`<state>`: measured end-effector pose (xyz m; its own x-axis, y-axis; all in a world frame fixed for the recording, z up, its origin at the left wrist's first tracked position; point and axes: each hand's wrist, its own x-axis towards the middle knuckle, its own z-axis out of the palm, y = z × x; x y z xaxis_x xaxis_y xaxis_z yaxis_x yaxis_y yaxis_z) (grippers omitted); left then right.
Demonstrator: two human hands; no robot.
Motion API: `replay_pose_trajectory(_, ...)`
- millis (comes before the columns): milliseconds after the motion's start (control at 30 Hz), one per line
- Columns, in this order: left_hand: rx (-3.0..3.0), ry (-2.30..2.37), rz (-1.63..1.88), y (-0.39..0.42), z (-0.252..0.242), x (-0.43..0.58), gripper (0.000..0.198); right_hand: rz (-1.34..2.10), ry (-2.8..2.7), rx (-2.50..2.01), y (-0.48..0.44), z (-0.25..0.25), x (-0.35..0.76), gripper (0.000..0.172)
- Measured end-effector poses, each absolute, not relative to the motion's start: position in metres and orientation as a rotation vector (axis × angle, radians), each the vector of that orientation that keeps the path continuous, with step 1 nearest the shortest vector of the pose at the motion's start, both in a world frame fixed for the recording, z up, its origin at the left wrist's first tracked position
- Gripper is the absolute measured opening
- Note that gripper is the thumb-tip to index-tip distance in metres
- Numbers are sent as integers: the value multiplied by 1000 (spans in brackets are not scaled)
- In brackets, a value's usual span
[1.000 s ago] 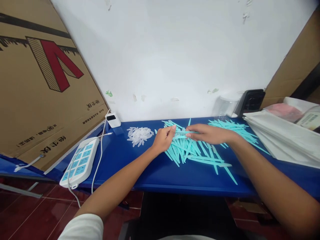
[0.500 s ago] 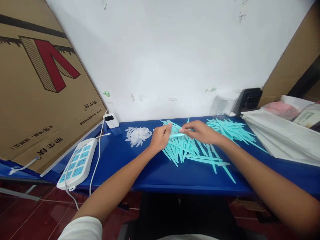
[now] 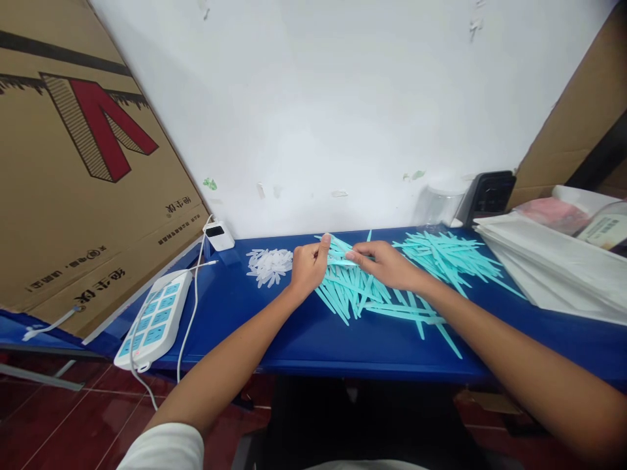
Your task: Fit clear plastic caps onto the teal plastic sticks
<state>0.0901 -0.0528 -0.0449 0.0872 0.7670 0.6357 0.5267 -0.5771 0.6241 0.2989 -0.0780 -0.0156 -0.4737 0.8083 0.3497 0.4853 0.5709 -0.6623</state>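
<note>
My left hand (image 3: 309, 266) is closed with the thumb up, over the left side of the middle pile of slim, tapered teal plastic sticks (image 3: 350, 294). Close by on the right, my right hand (image 3: 385, 262) pinches with thumb and fingers. Between the two hands runs one pale teal stick (image 3: 341, 262), gripped at both ends; its tips are hidden by my fingers. Small translucent white caps (image 3: 269, 266) lie heaped just left of my left hand. Beyond my right hand is a second teal stick pile (image 3: 448, 256).
A white power strip (image 3: 155, 320) with cables and a small white device (image 3: 219, 236) sit at left on the blue table (image 3: 294, 356). White envelopes (image 3: 553, 261), a clear jar (image 3: 443, 202) and a black object (image 3: 491, 194) stand right. A large carton (image 3: 88, 215) flanks the left.
Both hands have shifted slightly left, and the right hand's fingers lie closer in around the stick. The right pile and the white heap look the same.
</note>
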Motion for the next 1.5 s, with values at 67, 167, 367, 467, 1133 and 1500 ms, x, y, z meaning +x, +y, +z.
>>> replay_pose_trajectory(67,2140,1292,1510,-52,-45,90,64,660,-2191,-1023,-78,-15,299,54)
replay_pose_trajectory(167,2127,1242,1527,-50,-46,91,63,643,-2249,-1027,-77,-16,300,53)
replay_pose_trajectory(367,2046,1210,1584,-43,-40,91,63,524,-2226,-1046,-77,-15,300,50)
replay_pose_trajectory(467,1939,1291,1703,-31,-33,76,63,459,-2214,-1096,-73,-11,309,48)
replay_pose_trajectory(1133,2398,2414,211,6,-23,-2,60,80,-1951,-2425,-20,-5,464,47)
replay_pose_trajectory(1500,2354,2467,357,1,-16,-5,47,73,-1730,-2617,-34,7,456,45)
